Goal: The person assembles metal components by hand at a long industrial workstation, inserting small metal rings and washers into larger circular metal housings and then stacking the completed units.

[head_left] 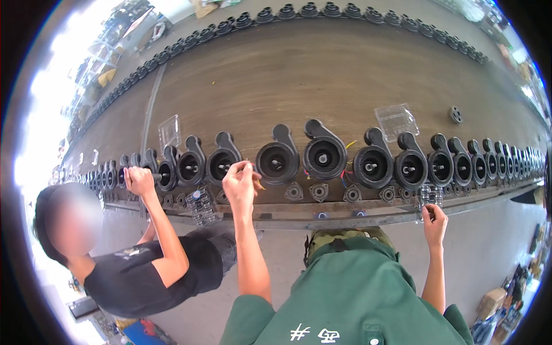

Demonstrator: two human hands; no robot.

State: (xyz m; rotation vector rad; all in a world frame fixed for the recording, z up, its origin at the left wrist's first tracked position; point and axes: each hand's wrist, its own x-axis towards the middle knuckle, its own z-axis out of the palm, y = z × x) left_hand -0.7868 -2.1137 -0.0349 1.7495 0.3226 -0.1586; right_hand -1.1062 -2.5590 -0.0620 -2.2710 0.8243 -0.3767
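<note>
My left hand (240, 187) is raised with its fingers closed, in front of the gap between two round black blower housings, one on the left (224, 160) and one on the right (277, 162). Thin red and yellow wires (263, 185) show beside its fingertips; whether the fingers grip them I cannot tell. Down at the table's front edge, my right hand (435, 225) has its fingers pinched together by the lower end of a clear compartment tray (430, 196) of small parts. Anything between those fingertips is too small to make out.
A long row of similar housings (324, 158) lines the near side of the brown table (287, 75); another row (309, 10) runs along the far side. Flat metal plates (318, 192) lie along the front edge. A co-worker in black (155, 270) works close at my left, near another parts tray (201, 207).
</note>
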